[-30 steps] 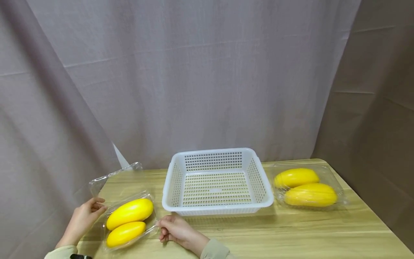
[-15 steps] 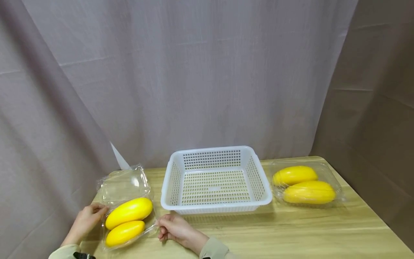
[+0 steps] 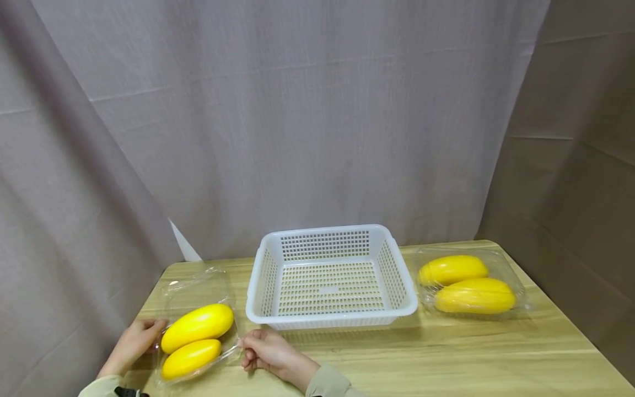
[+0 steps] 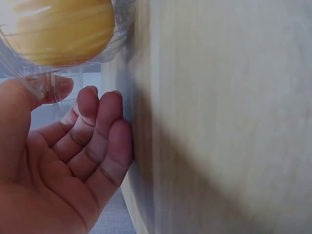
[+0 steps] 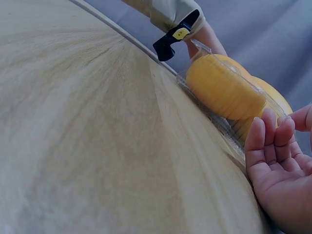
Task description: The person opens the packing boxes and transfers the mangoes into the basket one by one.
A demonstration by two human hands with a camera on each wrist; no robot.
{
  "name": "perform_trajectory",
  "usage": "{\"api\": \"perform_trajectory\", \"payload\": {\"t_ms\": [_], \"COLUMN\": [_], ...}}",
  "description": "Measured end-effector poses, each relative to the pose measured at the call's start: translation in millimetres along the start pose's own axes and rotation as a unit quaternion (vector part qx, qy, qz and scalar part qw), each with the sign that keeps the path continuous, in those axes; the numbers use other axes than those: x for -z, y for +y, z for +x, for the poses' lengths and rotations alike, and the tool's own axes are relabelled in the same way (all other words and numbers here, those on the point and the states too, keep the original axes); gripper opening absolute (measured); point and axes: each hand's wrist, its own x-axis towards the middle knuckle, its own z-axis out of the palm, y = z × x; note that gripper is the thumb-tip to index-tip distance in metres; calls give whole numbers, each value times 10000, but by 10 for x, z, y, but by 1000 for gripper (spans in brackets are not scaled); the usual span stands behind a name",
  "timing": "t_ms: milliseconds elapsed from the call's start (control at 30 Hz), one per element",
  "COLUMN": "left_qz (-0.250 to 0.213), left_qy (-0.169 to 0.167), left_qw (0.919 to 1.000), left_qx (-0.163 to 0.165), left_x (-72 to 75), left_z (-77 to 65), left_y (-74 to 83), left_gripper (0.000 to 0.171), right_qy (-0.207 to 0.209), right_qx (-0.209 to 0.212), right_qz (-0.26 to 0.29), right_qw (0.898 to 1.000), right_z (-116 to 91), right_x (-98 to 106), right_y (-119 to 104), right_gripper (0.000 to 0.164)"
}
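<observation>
Two yellow oval melon-like fruits, the far one (image 3: 197, 328) larger than the near one (image 3: 191, 359), lie in a clear plastic clamshell container (image 3: 228, 353) at the table's left. Its transparent lid (image 3: 198, 292) lies folded back behind them. My left hand (image 3: 135, 343) pinches the container's left rim between thumb and forefinger; in the left wrist view the other fingers of this hand (image 4: 92, 131) are loosely curled beside the table edge. From the opposite side, my right hand (image 3: 273, 353) pinches the rim near its right corner, its fingers (image 5: 257, 134) curled in the right wrist view.
A white perforated plastic basket (image 3: 332, 321) stands in the middle of the wooden table (image 3: 446, 353). To its right is another clear plastic pack (image 3: 501, 264) with two yellow fruits (image 3: 475, 296). Grey curtains (image 3: 317, 110) hang behind and beside the table.
The clear lid has gone from raised to lying back at the container's far side. My left hand has come down slightly onto the left rim. My right hand has stayed in place.
</observation>
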Motion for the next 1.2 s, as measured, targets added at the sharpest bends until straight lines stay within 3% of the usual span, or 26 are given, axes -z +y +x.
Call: {"api": "perform_trajectory", "payload": {"t_ms": [467, 733, 933, 1200], "left_qz": [-593, -807, -1000, -1281], "left_qy": [-226, -815, -1031, -1088], "left_qw": [9980, 9933, 9891, 9851], "left_qx": [24, 117, 312, 355], "left_x": [-58, -7, 27, 28], "left_z": [3, -2, -17, -67], "left_y": [-34, -90, -97, -166], "left_gripper": [41, 50, 55, 47], "right_qy": [-6, 39, -3, 261], "right_qx": [-45, -12, 17, 99], "right_qz": [-132, -168, -168, -217], "right_qw": [9999, 9999, 9999, 9994], "right_z": [-46, -30, -1, -23], "right_x": [40, 16, 56, 9], "right_y": [-33, -35, -37, -11], "right_gripper": [5, 11, 12, 8]}}
